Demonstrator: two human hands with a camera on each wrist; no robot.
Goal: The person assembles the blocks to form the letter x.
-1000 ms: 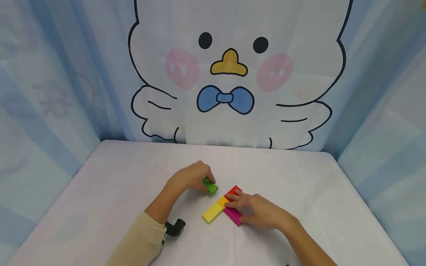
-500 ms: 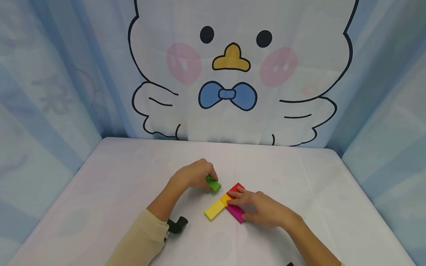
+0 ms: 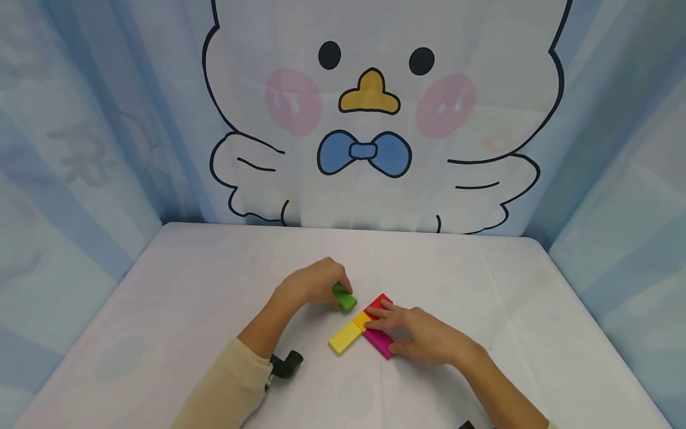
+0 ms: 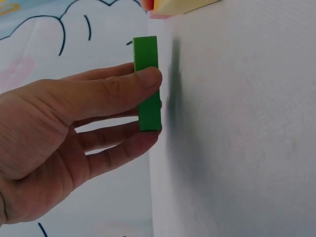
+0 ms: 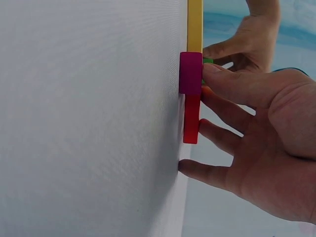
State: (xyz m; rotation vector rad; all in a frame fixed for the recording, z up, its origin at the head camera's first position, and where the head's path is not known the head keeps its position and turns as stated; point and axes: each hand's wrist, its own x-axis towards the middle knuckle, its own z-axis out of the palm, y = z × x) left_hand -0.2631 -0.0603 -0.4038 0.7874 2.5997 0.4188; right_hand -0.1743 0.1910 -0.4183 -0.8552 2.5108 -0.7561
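My left hand [image 3: 313, 285] pinches a small green block [image 3: 343, 297] between thumb and fingers, just above the white table [image 3: 187, 280]; the left wrist view shows the green block [image 4: 147, 81] clear of the surface. To its right lie a yellow block [image 3: 345, 336], a magenta block [image 3: 378, 342] and a red block [image 3: 379, 303], flat and joined in a T-like shape. My right hand [image 3: 420, 336] rests on them with straight fingers, its fingertips [image 3: 375, 320] on the red and magenta blocks. In the right wrist view the magenta block [image 5: 190, 73] and red block [image 5: 191, 118] lie under those fingers.
A curtain with a cartoon chick [image 3: 370, 107] hangs behind the table, and blue striped curtains close both sides. A black wrist-camera mount [image 3: 285, 364] sits by my left sleeve. Bare table surface stretches left, right and behind the blocks.
My left hand has carried the green block slightly right, closer to the red block. The right hand stays on the flat blocks.
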